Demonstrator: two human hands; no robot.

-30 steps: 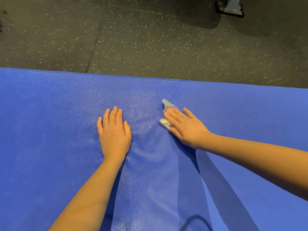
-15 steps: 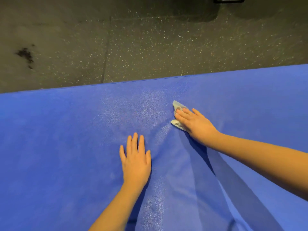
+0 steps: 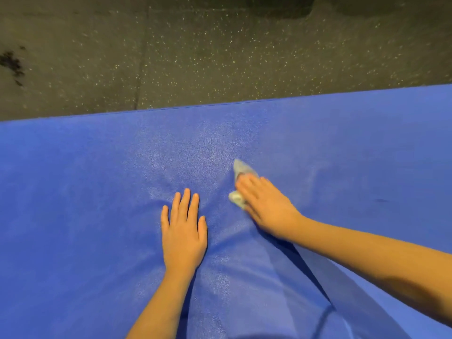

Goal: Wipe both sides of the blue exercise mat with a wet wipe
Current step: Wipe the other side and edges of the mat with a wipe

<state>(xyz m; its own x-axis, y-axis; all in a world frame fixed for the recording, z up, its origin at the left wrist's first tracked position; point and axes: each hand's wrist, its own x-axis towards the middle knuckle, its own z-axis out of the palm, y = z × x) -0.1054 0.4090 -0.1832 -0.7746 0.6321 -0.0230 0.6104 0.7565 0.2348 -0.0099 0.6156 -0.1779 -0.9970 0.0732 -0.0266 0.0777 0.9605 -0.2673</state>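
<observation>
Now we are pressing our right hand (image 3: 265, 204) flat on the wet wipe (image 3: 241, 182), fingers stretched over it rather than curled, so the grip is a loose pin against the blue exercise mat (image 3: 85, 216) and not a clench. Crumpled ends of the wipe are poking out past our fingertips and beside our index finger. Our left hand (image 3: 183, 228) is lying palm down just beside it, fingers straight and close together, grip released and holding nothing, only touching the mat. Under both hands the mat is spreading across the speckled dark floor (image 3: 220, 52), glistening in patches around the wipe.
</observation>
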